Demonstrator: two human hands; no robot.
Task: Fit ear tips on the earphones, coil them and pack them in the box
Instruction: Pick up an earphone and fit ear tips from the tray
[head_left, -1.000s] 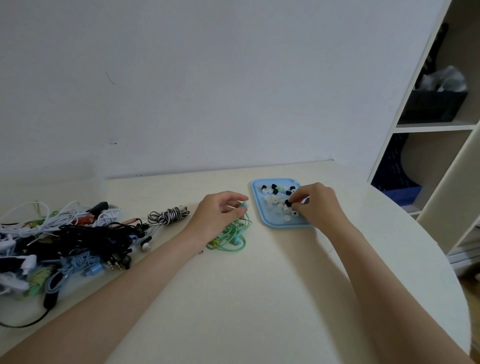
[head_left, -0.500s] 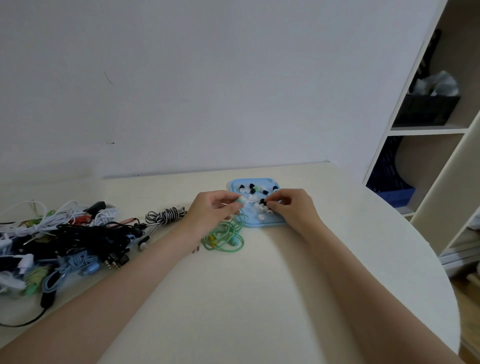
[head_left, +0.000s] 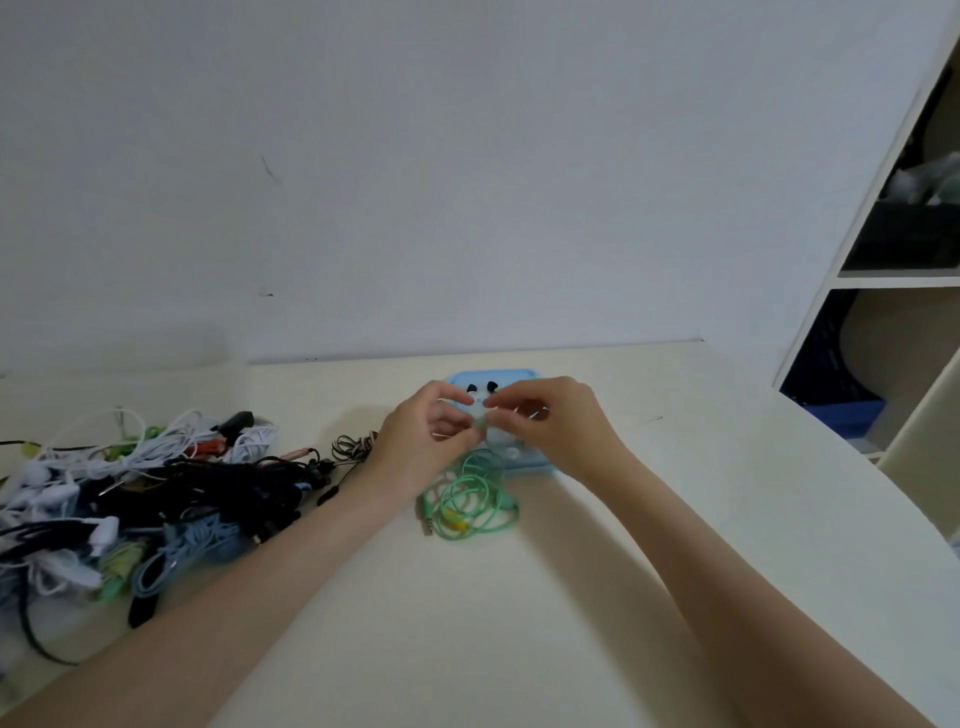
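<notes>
Cream tabletop (head_left: 519, 623) fills the lower frame under a plain pale wall, with open shelving (head_left: 893, 280) at the right edge. At centre I see my left hand (head_left: 421, 447) and right hand (head_left: 556, 421) meeting fingertip to fingertip over the blue tray (head_left: 524, 373) of ear tips. Both have fingers curled in a pinch; the left seems to grip a green earbud, but what the right pinches is too small to tell. Green earphones (head_left: 470, 501) trail in a loose coil on the table just below the hands. Tangled earphones (head_left: 135, 488) sit at the left.
</notes>
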